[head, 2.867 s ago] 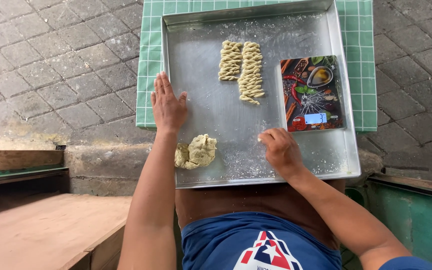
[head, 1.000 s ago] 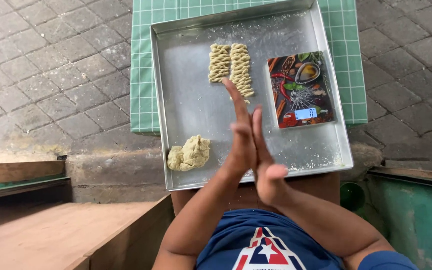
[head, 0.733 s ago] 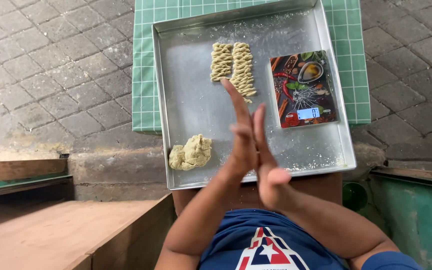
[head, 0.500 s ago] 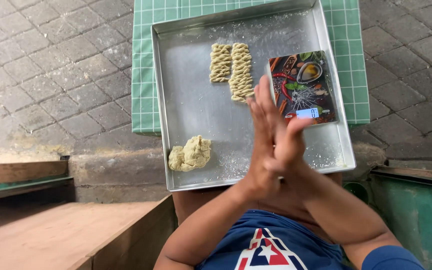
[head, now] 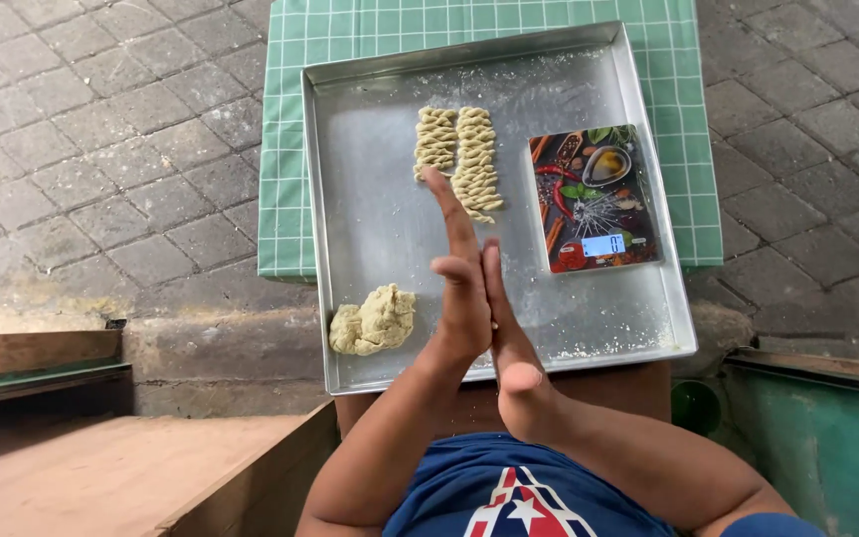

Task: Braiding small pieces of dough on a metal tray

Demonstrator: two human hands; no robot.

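My left hand and my right hand are pressed flat together, palm to palm, fingers straight, over the near middle of a floured metal tray. Whatever lies between the palms is hidden. A lump of pale yellow dough sits at the tray's near left corner, just left of my left wrist. Two twisted dough strips lie side by side at the far middle of the tray, beyond my fingertips. A flat kitchen scale with a spice picture rests on the tray's right side.
The tray sits on a green checked mat over grey paving stones. A wooden bench is at the lower left. A green painted surface with a white object is at the lower right.
Both hands left the tray and came together upright. They have been sliding against each other, the left now reaching further forward than the right. The view shifted slightly.
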